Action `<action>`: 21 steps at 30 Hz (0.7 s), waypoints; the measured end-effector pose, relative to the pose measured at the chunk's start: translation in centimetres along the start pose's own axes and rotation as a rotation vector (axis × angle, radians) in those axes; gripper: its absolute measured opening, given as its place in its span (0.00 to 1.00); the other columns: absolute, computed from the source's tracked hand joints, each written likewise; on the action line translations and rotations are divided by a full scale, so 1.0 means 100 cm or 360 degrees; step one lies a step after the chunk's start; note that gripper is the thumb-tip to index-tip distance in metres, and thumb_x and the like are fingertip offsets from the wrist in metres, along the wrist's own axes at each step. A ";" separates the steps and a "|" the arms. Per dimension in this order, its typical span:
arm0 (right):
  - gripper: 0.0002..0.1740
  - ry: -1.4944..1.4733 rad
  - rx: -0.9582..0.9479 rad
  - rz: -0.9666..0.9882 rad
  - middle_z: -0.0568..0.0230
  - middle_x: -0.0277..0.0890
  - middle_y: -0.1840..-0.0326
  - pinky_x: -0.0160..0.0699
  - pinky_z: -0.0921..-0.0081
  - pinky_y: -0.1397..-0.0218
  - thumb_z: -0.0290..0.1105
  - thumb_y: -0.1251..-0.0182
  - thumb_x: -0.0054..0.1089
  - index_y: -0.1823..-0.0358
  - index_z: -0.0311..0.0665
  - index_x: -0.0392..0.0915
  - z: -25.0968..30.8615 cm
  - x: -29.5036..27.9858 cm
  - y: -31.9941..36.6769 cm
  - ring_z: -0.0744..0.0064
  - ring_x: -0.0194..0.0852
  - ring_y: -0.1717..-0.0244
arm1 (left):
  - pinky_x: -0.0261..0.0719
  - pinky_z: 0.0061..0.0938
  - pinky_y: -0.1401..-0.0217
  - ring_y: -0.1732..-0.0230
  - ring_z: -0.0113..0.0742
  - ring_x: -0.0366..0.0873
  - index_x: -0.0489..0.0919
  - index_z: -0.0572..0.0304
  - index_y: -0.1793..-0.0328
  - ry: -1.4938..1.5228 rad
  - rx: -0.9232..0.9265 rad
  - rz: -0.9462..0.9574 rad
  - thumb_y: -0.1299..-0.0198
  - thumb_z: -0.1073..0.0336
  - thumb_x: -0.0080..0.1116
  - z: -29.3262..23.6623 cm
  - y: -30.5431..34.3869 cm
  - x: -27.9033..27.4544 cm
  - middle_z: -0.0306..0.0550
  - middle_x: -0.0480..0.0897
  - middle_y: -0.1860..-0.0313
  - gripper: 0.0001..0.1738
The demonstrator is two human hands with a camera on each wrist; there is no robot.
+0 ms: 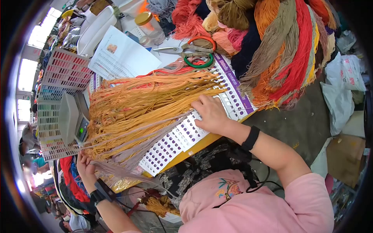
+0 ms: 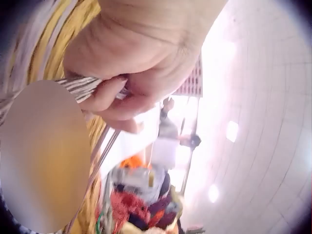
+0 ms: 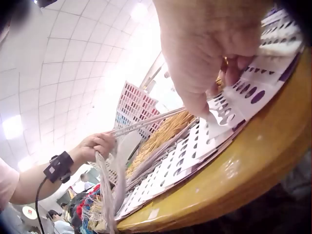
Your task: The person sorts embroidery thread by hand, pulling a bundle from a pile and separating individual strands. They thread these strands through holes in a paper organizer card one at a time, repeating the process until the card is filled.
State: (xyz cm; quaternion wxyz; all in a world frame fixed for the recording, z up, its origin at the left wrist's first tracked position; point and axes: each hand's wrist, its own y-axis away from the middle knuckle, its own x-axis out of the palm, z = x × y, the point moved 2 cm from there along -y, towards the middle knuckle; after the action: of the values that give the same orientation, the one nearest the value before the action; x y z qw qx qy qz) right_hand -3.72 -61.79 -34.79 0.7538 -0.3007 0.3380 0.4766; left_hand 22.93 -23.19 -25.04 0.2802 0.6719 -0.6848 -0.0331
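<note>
Gripping grey strands beyond the table edge: left hand; right hand pinches sample card.

"What's that heap at the far end of your table?"

"Skeins of yarn, red, orange, tan and navy, piled on one another. Just beside them lie my scissors, one handle orange, one green, blades pointing toward a printed booklet."

"And behind the booklet?"

"A jar with a yellow lid, and a long white tray. To my left stand white shade cards with rows of colour samples. Against them is a grey scale with a lit green display. On the floor to my right are white plastic bags and a piece of cardboard."
</note>
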 end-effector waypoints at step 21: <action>0.04 -0.2332 0.0565 0.0821 0.65 0.72 0.79 0.64 0.89 0.79 0.24 0.46 0.52 0.72 0.30 0.74 0.110 -0.019 0.063 0.83 0.67 0.82 | 0.71 0.35 0.50 0.53 0.38 0.71 0.59 0.71 0.41 0.0318 -0.0621 0.1076 0.36 0.55 0.29 0.172 0.218 0.136 0.53 0.70 0.51 0.26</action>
State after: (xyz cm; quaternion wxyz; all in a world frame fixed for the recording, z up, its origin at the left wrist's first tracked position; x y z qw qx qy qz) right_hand -7.66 -51.94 -27.60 0.6868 0.3016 -0.1139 0.6515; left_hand -3.32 -39.58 -25.66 0.4628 0.3428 -0.8175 -0.0030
